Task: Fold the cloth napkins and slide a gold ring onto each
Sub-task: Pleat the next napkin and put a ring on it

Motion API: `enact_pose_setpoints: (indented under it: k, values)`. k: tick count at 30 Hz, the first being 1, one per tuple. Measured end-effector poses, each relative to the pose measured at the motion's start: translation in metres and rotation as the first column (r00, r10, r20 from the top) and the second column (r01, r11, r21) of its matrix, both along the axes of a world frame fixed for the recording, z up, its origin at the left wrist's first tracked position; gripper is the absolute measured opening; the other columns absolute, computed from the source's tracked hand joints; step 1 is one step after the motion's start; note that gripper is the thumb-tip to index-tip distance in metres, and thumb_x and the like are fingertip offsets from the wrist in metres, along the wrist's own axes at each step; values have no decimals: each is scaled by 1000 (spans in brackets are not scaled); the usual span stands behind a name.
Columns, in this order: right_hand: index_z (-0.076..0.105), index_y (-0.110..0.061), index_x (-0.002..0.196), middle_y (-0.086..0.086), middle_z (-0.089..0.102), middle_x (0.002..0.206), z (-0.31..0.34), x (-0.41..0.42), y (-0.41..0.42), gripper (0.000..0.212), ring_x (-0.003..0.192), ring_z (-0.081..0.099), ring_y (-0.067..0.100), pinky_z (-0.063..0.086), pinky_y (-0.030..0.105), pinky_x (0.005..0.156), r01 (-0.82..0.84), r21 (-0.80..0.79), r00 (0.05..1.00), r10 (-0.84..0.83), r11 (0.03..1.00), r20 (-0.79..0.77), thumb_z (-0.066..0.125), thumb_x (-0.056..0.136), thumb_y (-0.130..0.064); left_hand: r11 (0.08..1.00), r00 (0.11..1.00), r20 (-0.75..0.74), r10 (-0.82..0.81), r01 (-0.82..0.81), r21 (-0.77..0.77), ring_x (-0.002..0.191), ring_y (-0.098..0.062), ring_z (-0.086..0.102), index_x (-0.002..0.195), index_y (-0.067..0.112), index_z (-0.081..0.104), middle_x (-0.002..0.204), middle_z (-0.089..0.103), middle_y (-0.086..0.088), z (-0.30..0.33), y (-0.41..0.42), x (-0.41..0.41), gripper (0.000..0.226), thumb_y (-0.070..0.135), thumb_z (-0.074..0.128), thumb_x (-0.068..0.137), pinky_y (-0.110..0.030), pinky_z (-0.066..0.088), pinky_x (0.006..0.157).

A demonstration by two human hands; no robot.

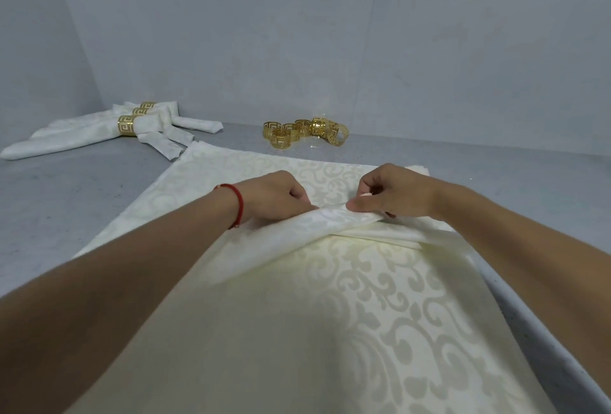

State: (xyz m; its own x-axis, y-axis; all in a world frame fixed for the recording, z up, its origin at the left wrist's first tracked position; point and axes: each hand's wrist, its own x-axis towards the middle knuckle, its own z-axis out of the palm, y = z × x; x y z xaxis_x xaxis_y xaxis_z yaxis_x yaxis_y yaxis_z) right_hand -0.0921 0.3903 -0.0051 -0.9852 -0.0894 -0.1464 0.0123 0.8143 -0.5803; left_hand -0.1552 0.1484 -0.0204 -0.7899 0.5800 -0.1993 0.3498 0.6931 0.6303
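Cream damask cloth napkin with a scroll pattern (347, 298) lies spread on the grey speckled countertop (82, 189), filling the centre and lower half of the frame; a raised pleat crosses it just above centre.

Left hand (274, 197), red cord bracelet (236, 202) at the wrist, pinches the left end of the pleat, fingers curled onto the cloth; right hand (393, 194) pinches the right end, thumb on the near side of the ridge, fingers curled behind; fingertips on the far side are hidden, so depth of grip cannot be told.

Step in hand, as judged: forming an accordion pleat. To do it well: keep both pinches level so the ridge stays straight; draw it over by an even width; press the crease flat before taking the next; keep the cloth taut between the hands.

Orientation: pleat's long axis runs left to right across the frame, tilting slightly; the napkin itself appears set cornerwise, one corner pointing toward upper left; the right edge is partly hidden by the forearm.

Elsewhere: cluster of loose gold fretwork napkin rings (305, 132) upper centre, well apart from the hands; three finished white folded napkins wearing gold rings (109, 126) upper left, long axes running from lower left to upper right.

Progress judged: part done; the spread napkin has no ring yet.
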Motion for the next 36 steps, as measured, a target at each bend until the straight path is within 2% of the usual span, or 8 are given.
enact_pose_setpoints:
  k: [4, 7, 12, 15, 21, 26, 31, 36]
  values:
    - [67, -14, 83, -19, 53, 47, -5, 4, -4, 32, 43, 47, 0, 40, 23, 61, 16, 48, 997, -12, 999, -78, 79, 86, -43, 988, 998, 28, 63, -58, -144, 85, -16, 60, 74, 21, 64, 82, 63, 8, 12, 10, -1, 60, 79, 52, 81, -35, 48, 92]
    - [66, -15, 85, -23, 53, 46, -5, 8, -5, 29, 44, 49, -2, 36, 12, 52, -4, 59, 991, 12, 998, -134, 79, 87, -41, 981, 1000, 10, -17, 18, -195, 80, -18, 56, 76, 17, 63, 79, 60, 5, 12, 14, 3, 54, 71, 63, 80, -32, 47, 83]
    - [67, -25, 83, -4, 70, 98, -10, 7, -6, 25, 89, 64, 15, 51, 33, 81, -35, 46, 969, 45, 998, -243, 83, 81, -44, 992, 998, 56, -36, 43, -122, 78, -19, 61, 87, 15, 76, 88, 72, -5, 14, 12, 7, 49, 63, 74, 77, -34, 53, 87]
    - [69, -29, 81, -12, 66, 110, -7, 7, -7, 23, 106, 61, 9, 49, 28, 92, -88, 5, 968, 87, 996, -234, 85, 78, -45, 996, 993, 95, -65, 71, -59, 70, -11, 60, 87, 15, 79, 77, 72, 6, 18, 9, 7, 34, 48, 70, 88, -34, 53, 92]
    - [69, -24, 86, -1, 65, 88, -13, 5, -14, 29, 79, 56, 18, 46, 32, 75, -81, 20, 974, 83, 997, -212, 81, 81, -50, 996, 999, 38, -26, 29, -84, 78, -13, 65, 92, 8, 75, 96, 76, -6, 16, 13, 9, 34, 41, 66, 91, -32, 53, 89]
    - [66, -26, 82, -15, 60, 77, -16, 8, -18, 26, 72, 53, 9, 46, 29, 72, -94, 62, 958, 107, 994, -265, 81, 83, -47, 975, 992, -118, -39, 12, -220, 70, -14, 55, 78, 16, 56, 78, 61, 6, 9, 21, 16, 57, 73, 60, 78, -29, 44, 69]
    - [70, -29, 96, -10, 69, 96, -9, 32, -22, 27, 94, 60, 13, 51, 39, 80, -184, 434, 752, 410, 882, -516, 50, 95, -48, 961, 986, -135, -93, 54, -272, 78, -14, 58, 86, 22, 61, 89, 62, 5, 7, 23, 16, 42, 63, 60, 86, -29, 45, 68]
    - [63, -20, 119, -6, 67, 115, -30, 40, -13, 30, 106, 63, 22, 56, 42, 74, -212, 669, 668, 606, 712, -433, 52, 99, -40, 943, 995, -58, -85, 62, -328, 80, -17, 57, 87, 22, 63, 90, 63, 4, 21, 24, 13, 43, 64, 61, 86, -32, 46, 75]
